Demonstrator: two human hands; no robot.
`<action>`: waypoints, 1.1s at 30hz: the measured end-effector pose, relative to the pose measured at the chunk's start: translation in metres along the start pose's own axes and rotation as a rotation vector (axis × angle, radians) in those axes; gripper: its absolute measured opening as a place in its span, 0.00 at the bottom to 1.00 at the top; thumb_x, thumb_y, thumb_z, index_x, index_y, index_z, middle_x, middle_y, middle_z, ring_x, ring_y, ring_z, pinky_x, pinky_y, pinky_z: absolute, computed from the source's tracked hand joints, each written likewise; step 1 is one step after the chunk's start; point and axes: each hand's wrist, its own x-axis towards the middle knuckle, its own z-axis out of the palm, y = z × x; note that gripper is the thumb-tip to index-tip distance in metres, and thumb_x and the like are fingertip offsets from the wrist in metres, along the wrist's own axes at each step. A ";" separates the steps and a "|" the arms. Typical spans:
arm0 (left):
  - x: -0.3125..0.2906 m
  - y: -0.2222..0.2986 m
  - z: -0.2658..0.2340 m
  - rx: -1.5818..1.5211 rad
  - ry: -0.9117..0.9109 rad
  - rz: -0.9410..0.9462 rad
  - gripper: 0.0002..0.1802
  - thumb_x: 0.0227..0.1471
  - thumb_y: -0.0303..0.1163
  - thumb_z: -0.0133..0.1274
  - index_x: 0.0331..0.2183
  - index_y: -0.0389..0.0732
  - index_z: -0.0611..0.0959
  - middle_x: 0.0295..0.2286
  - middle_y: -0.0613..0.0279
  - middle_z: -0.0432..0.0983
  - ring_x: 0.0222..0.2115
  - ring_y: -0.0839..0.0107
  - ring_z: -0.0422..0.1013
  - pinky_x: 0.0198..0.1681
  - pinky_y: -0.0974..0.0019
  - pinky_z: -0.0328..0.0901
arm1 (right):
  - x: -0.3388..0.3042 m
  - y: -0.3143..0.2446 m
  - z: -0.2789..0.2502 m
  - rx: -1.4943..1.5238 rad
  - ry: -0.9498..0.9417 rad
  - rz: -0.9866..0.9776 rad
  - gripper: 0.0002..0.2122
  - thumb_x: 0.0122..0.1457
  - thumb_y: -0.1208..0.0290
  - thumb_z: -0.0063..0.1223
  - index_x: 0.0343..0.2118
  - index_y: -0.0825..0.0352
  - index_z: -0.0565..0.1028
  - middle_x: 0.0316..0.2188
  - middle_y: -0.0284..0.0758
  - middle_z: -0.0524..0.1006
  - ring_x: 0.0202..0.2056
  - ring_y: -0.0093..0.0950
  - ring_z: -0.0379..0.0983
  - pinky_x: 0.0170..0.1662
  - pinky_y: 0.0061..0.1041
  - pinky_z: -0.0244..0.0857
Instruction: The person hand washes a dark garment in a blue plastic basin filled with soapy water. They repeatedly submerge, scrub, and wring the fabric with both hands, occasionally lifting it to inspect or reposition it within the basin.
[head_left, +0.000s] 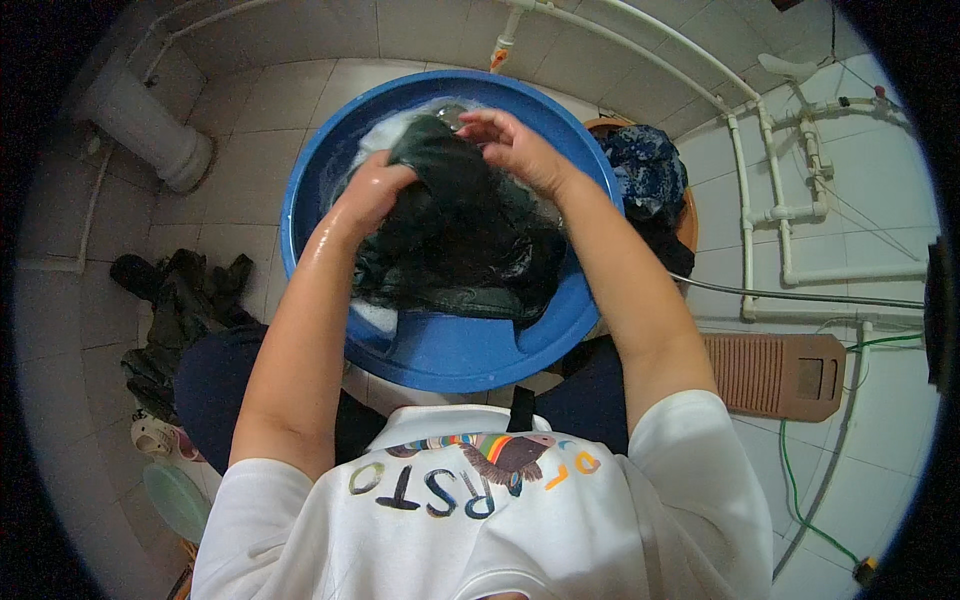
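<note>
Wet dark green clothing (455, 230) lies bunched in a big round blue basin (460, 365), with white suds (385, 130) along its far left side. My left hand (375, 190) grips a raised fold of the cloth, its thumb lying across the fabric. To the right of that fold, my right hand (515, 150) is held with its fingers apart, close to the cloth's top edge. A small clear, shiny round thing (449, 116) shows beside its fingertips; I cannot make out what it is.
Behind the blue basin at right, an orange-brown tub (690, 218) holds dark blue patterned clothes (645, 170). A brown washboard (775, 375) lies at right, near white pipes (745, 210) and a green hose (800, 500). Dark clothes (185, 305) lie on the floor at left.
</note>
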 end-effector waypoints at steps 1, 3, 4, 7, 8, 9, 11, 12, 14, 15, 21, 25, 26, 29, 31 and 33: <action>-0.005 0.002 -0.003 -0.294 0.024 -0.011 0.15 0.41 0.32 0.47 0.33 0.32 0.74 0.29 0.56 0.73 0.28 0.66 0.71 0.34 0.66 0.66 | -0.004 0.013 0.002 0.005 -0.004 -0.034 0.31 0.41 0.64 0.59 0.50 0.66 0.59 0.47 0.38 0.63 0.47 0.27 0.60 0.49 0.24 0.55; -0.011 0.007 -0.014 -0.728 -0.015 -0.003 0.14 0.44 0.32 0.43 0.33 0.34 0.74 0.31 0.55 0.73 0.31 0.64 0.70 0.39 0.63 0.65 | -0.006 0.046 0.016 -0.429 -0.014 0.018 0.37 0.35 0.66 0.63 0.51 0.64 0.57 0.50 0.40 0.60 0.52 0.35 0.54 0.55 0.32 0.45; -0.008 0.005 -0.023 -0.825 -0.080 0.003 0.15 0.48 0.33 0.39 0.34 0.35 0.74 0.33 0.54 0.72 0.35 0.61 0.69 0.42 0.59 0.63 | -0.003 0.081 0.015 -0.629 0.021 -0.042 0.36 0.36 0.65 0.63 0.50 0.65 0.59 0.49 0.41 0.60 0.52 0.37 0.54 0.54 0.33 0.46; -0.013 0.011 -0.023 -1.042 -0.291 0.077 0.16 0.49 0.34 0.36 0.33 0.35 0.74 0.34 0.53 0.72 0.35 0.60 0.69 0.43 0.57 0.62 | 0.023 0.187 0.011 -0.800 0.182 0.076 0.30 0.38 0.63 0.62 0.46 0.66 0.64 0.46 0.42 0.63 0.49 0.40 0.56 0.52 0.34 0.50; -0.009 0.005 -0.029 -1.104 -0.340 0.100 0.17 0.49 0.35 0.35 0.34 0.35 0.74 0.34 0.52 0.72 0.36 0.58 0.68 0.44 0.56 0.61 | 0.026 0.188 0.011 -0.713 0.145 0.093 0.28 0.39 0.62 0.61 0.45 0.66 0.65 0.45 0.43 0.64 0.48 0.39 0.58 0.51 0.33 0.51; -0.005 0.000 -0.033 -1.122 -0.315 0.121 0.17 0.49 0.35 0.35 0.34 0.35 0.74 0.35 0.51 0.72 0.37 0.58 0.68 0.44 0.56 0.61 | 0.030 0.189 0.010 -0.627 0.112 0.112 0.27 0.40 0.61 0.60 0.43 0.66 0.66 0.43 0.43 0.66 0.47 0.39 0.59 0.49 0.33 0.53; 0.003 -0.010 -0.043 -1.163 -0.264 0.160 0.18 0.49 0.35 0.35 0.36 0.35 0.74 0.37 0.51 0.71 0.38 0.56 0.67 0.45 0.55 0.60 | 0.024 0.148 0.002 -0.472 -0.062 0.118 0.24 0.42 0.58 0.57 0.41 0.66 0.68 0.40 0.43 0.69 0.43 0.36 0.64 0.46 0.31 0.56; 0.005 -0.011 -0.049 -1.158 -0.262 0.170 0.18 0.50 0.36 0.34 0.36 0.36 0.73 0.36 0.51 0.71 0.39 0.56 0.67 0.46 0.54 0.59 | 0.021 0.125 -0.002 -0.474 -0.110 0.167 0.23 0.44 0.57 0.55 0.41 0.66 0.69 0.38 0.43 0.70 0.41 0.35 0.66 0.44 0.29 0.58; 0.009 -0.008 -0.051 -1.068 -0.069 0.071 0.19 0.50 0.38 0.35 0.36 0.35 0.73 0.37 0.52 0.71 0.40 0.56 0.66 0.47 0.54 0.58 | 0.011 0.114 -0.019 -0.635 -0.082 0.337 0.22 0.48 0.55 0.50 0.40 0.68 0.69 0.36 0.41 0.72 0.36 0.33 0.69 0.40 0.27 0.59; 0.010 -0.010 -0.059 -1.027 0.046 0.032 0.20 0.50 0.40 0.35 0.36 0.35 0.73 0.37 0.52 0.71 0.40 0.56 0.66 0.47 0.53 0.57 | 0.002 0.066 -0.010 -0.562 -0.107 0.502 0.22 0.49 0.56 0.49 0.39 0.71 0.69 0.35 0.40 0.72 0.36 0.30 0.69 0.40 0.25 0.60; 0.018 -0.045 -0.016 -0.868 0.177 -0.402 0.24 0.44 0.47 0.50 0.37 0.37 0.75 0.37 0.53 0.71 0.38 0.57 0.68 0.47 0.55 0.58 | -0.017 0.064 -0.028 0.025 0.182 0.473 0.30 0.42 0.48 0.53 0.38 0.74 0.69 0.37 0.44 0.71 0.40 0.33 0.67 0.45 0.31 0.59; 0.030 -0.064 -0.012 -0.825 0.266 -0.358 0.25 0.42 0.41 0.54 0.40 0.33 0.72 0.39 0.52 0.69 0.39 0.58 0.67 0.46 0.55 0.59 | 0.025 0.086 -0.012 -0.735 0.431 0.340 0.37 0.40 0.48 0.55 0.46 0.75 0.60 0.48 0.49 0.60 0.50 0.42 0.57 0.50 0.33 0.54; 0.032 -0.068 -0.012 -0.776 0.299 -0.329 0.25 0.42 0.40 0.54 0.40 0.32 0.72 0.38 0.51 0.69 0.39 0.58 0.67 0.46 0.55 0.59 | 0.030 0.099 0.001 -0.798 0.501 0.274 0.39 0.40 0.48 0.55 0.48 0.74 0.57 0.49 0.49 0.59 0.50 0.43 0.57 0.50 0.33 0.54; 0.035 -0.076 -0.015 -0.708 0.381 -0.274 0.27 0.42 0.37 0.54 0.42 0.30 0.69 0.38 0.50 0.69 0.39 0.57 0.66 0.45 0.55 0.59 | 0.043 0.106 0.018 -0.856 0.388 0.493 0.41 0.41 0.48 0.55 0.52 0.68 0.50 0.46 0.49 0.63 0.48 0.43 0.59 0.50 0.36 0.55; 0.043 -0.092 -0.025 -0.696 0.468 -0.305 0.27 0.43 0.35 0.53 0.43 0.30 0.67 0.39 0.50 0.68 0.39 0.56 0.66 0.45 0.54 0.59 | 0.048 0.105 0.018 -0.843 0.238 0.653 0.40 0.41 0.47 0.54 0.53 0.67 0.51 0.44 0.49 0.65 0.47 0.44 0.61 0.49 0.36 0.55; 0.038 -0.080 -0.015 -0.784 0.441 -0.285 0.24 0.45 0.33 0.49 0.43 0.31 0.67 0.39 0.49 0.68 0.39 0.55 0.66 0.45 0.51 0.59 | 0.055 0.144 -0.009 -0.869 0.254 0.686 0.30 0.42 0.48 0.52 0.44 0.66 0.64 0.39 0.47 0.69 0.42 0.42 0.65 0.46 0.36 0.58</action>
